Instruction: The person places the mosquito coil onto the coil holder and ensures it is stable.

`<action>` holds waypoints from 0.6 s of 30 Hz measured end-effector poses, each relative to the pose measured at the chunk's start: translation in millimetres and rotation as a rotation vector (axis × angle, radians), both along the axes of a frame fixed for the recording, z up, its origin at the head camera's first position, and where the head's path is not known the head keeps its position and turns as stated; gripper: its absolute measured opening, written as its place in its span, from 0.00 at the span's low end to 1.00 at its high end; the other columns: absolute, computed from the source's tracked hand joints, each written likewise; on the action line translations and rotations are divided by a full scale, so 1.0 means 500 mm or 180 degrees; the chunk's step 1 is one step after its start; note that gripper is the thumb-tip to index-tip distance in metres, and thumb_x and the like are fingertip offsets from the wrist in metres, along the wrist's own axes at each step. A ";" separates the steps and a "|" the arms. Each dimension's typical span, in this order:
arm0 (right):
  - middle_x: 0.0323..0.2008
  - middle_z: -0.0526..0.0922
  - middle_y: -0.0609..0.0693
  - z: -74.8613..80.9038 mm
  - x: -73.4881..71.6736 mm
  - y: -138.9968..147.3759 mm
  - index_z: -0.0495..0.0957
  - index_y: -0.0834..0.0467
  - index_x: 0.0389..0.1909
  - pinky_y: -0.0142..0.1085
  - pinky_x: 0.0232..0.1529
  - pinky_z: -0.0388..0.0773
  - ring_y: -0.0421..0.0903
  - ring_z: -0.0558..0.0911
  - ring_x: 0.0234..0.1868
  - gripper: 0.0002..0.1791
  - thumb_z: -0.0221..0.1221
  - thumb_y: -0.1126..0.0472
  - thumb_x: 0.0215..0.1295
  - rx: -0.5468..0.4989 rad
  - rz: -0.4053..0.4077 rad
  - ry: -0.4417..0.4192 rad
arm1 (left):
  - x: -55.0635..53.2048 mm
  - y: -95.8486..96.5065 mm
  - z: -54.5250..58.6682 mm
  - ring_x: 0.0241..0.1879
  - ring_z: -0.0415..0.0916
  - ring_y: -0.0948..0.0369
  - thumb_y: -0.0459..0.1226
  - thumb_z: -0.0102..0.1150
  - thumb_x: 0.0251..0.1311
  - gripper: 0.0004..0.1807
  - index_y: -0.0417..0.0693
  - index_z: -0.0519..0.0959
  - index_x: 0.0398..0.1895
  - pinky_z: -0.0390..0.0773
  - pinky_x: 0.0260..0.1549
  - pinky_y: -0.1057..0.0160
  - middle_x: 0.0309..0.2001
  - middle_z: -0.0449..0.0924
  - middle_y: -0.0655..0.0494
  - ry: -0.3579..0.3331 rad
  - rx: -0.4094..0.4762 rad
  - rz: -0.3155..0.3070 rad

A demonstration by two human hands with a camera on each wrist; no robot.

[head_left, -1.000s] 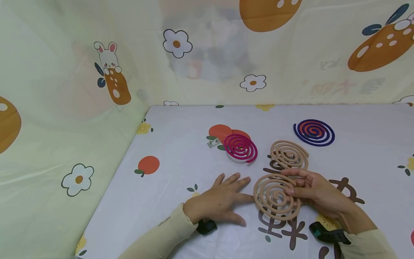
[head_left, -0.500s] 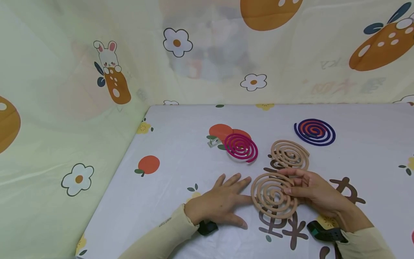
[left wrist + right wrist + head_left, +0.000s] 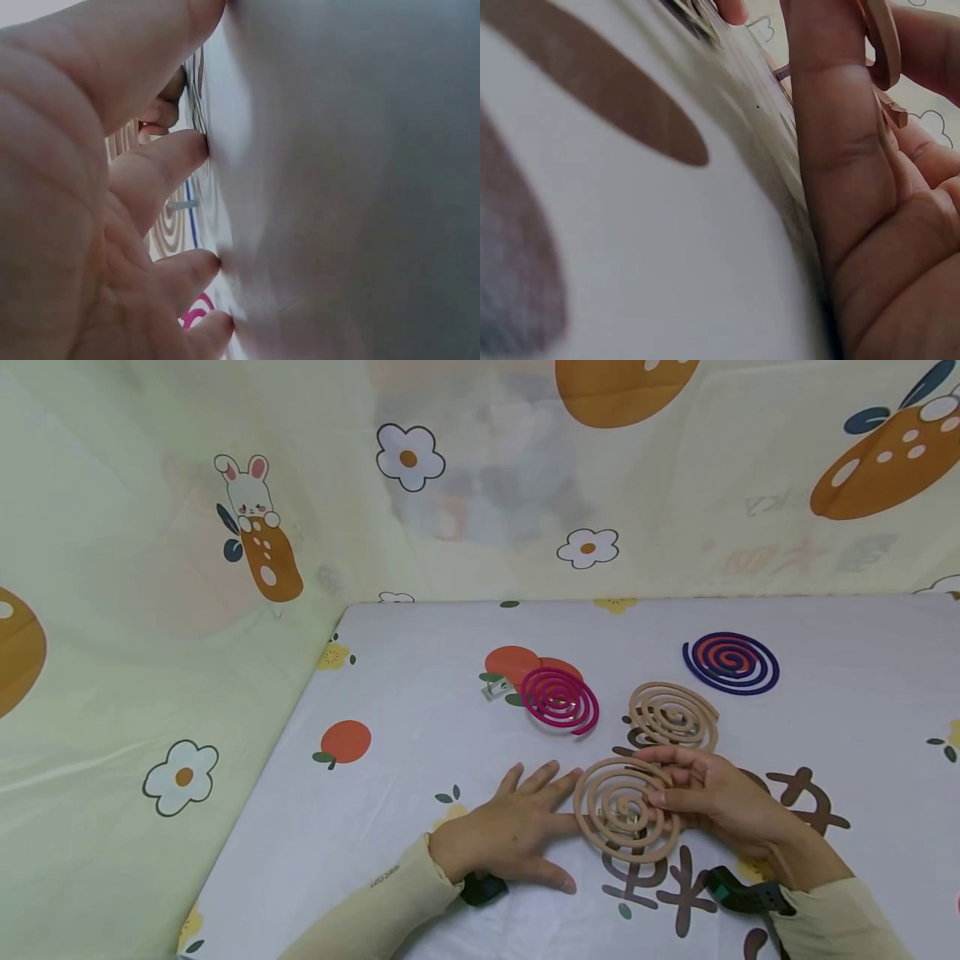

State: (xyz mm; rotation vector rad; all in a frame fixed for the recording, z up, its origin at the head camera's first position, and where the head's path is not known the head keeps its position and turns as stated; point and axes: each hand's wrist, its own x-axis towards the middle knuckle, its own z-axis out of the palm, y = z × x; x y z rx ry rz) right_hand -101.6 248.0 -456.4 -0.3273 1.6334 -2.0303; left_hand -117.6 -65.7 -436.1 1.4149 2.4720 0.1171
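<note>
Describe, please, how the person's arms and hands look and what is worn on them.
The left hand and right hand wear no gloves. The left sleeve and right sleeve are pale beige; the left has small dark lettering. Each wrist carries a black device, the right wrist device showing a green patch.

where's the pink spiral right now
In the head view, the pink spiral lies on the white table cover beyond the left hand, overlapping a printed orange fruit and left of the farther tan spiral.
</note>
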 end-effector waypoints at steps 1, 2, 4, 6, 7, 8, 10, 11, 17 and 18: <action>0.43 0.86 0.53 -0.001 0.000 -0.001 0.69 0.57 0.69 0.38 0.42 0.87 0.46 0.88 0.43 0.25 0.56 0.74 0.74 -0.0009 0.0000 -0.0005 | 0.000 0.000 -0.001 0.83 0.38 0.45 0.70 0.62 0.59 0.48 0.75 0.58 0.82 0.47 0.75 0.31 0.85 0.43 0.50 0.0000 -0.0014 0.0000; 0.43 0.87 0.53 -0.001 -0.001 -0.001 0.69 0.57 0.68 0.38 0.41 0.87 0.46 0.88 0.43 0.25 0.56 0.74 0.74 -0.0018 0.0001 -0.0009 | 0.001 0.000 -0.001 0.84 0.38 0.45 0.71 0.61 0.59 0.49 0.75 0.57 0.82 0.47 0.75 0.31 0.85 0.42 0.50 0.0003 -0.0028 -0.0001; 0.43 0.87 0.53 -0.002 -0.001 -0.002 0.69 0.56 0.68 0.38 0.41 0.87 0.46 0.88 0.42 0.25 0.56 0.74 0.74 -0.0029 -0.0005 -0.0011 | 0.001 0.000 -0.003 0.84 0.36 0.45 0.71 0.60 0.59 0.49 0.76 0.56 0.82 0.46 0.75 0.31 0.85 0.41 0.50 -0.0007 -0.0047 0.0004; 0.43 0.87 0.52 -0.002 0.000 -0.003 0.69 0.57 0.68 0.38 0.41 0.87 0.45 0.88 0.42 0.25 0.56 0.74 0.74 -0.0025 -0.0019 -0.0012 | 0.002 -0.001 -0.005 0.84 0.36 0.45 0.72 0.60 0.59 0.50 0.76 0.54 0.83 0.45 0.75 0.31 0.85 0.40 0.50 -0.0014 -0.0059 0.0009; 0.43 0.87 0.52 -0.002 0.000 -0.004 0.69 0.57 0.68 0.38 0.42 0.87 0.45 0.88 0.42 0.25 0.57 0.74 0.74 -0.0019 -0.0028 -0.0011 | 0.002 -0.001 -0.005 0.84 0.35 0.45 0.72 0.60 0.59 0.50 0.76 0.54 0.83 0.45 0.75 0.31 0.85 0.40 0.50 -0.0020 -0.0059 0.0012; 0.43 0.86 0.52 -0.002 0.000 -0.005 0.69 0.57 0.68 0.37 0.42 0.87 0.45 0.88 0.42 0.25 0.57 0.74 0.74 -0.0012 -0.0034 -0.0007 | 0.003 0.000 -0.006 0.84 0.35 0.45 0.72 0.60 0.59 0.50 0.77 0.53 0.83 0.44 0.75 0.31 0.85 0.40 0.50 -0.0022 -0.0070 0.0015; 0.42 0.86 0.52 -0.002 0.001 -0.006 0.69 0.57 0.68 0.37 0.43 0.87 0.45 0.88 0.43 0.25 0.57 0.74 0.74 0.0000 -0.0045 0.0002 | 0.004 0.000 -0.007 0.84 0.34 0.45 0.72 0.59 0.59 0.51 0.77 0.52 0.83 0.43 0.76 0.31 0.86 0.39 0.50 -0.0025 -0.0095 0.0022; 0.42 0.86 0.52 -0.002 0.001 -0.006 0.69 0.57 0.68 0.36 0.43 0.87 0.45 0.88 0.43 0.25 0.57 0.74 0.74 0.0008 -0.0055 0.0003 | 0.004 0.001 -0.007 0.84 0.33 0.45 0.72 0.59 0.59 0.51 0.77 0.52 0.83 0.43 0.76 0.32 0.86 0.39 0.51 -0.0034 -0.0103 0.0030; 0.43 0.86 0.52 -0.002 0.001 -0.009 0.69 0.57 0.68 0.35 0.44 0.86 0.44 0.88 0.44 0.25 0.57 0.74 0.74 -0.0014 -0.0066 0.0020 | 0.009 0.002 -0.002 0.84 0.33 0.45 0.73 0.58 0.59 0.51 0.77 0.50 0.83 0.43 0.76 0.32 0.86 0.38 0.52 -0.0048 -0.0144 0.0048; 0.43 0.86 0.52 -0.002 0.002 -0.009 0.69 0.57 0.68 0.35 0.44 0.86 0.44 0.88 0.44 0.25 0.57 0.74 0.74 -0.0023 -0.0062 0.0036 | 0.009 0.002 -0.002 0.84 0.33 0.45 0.73 0.57 0.59 0.51 0.77 0.50 0.83 0.44 0.76 0.32 0.86 0.38 0.52 -0.0038 -0.0146 0.0046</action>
